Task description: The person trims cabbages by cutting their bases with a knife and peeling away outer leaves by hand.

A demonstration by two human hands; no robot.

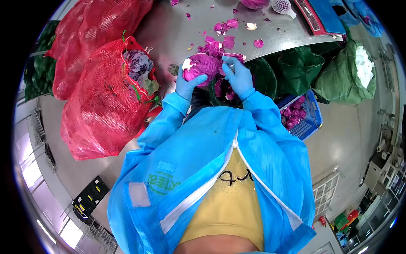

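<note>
My left hand [188, 85], in a blue glove, is wrapped round the near left side of a red cabbage [204, 67], its pale cut stem turned to the left. To the right of that head, my gloved right hand [238, 75] has bent fingers closed at a purple cabbage leaf [240, 56]; the fingertips partly hide the contact. Loose purple leaves [212, 45] lie on the steel table just beyond the cabbage. Below and between my hands, more dark purple leaves sit in a green bag [263, 74].
Red mesh sacks [99, 106] crowd the left side, the nearest open with cabbages showing. At the right stand a blue crate [312, 116] of purple cabbages and a green sack [340, 82]. A scale-like device [325, 17], another cabbage [255, 3] and white netting [282, 6] rest on the table's far side.
</note>
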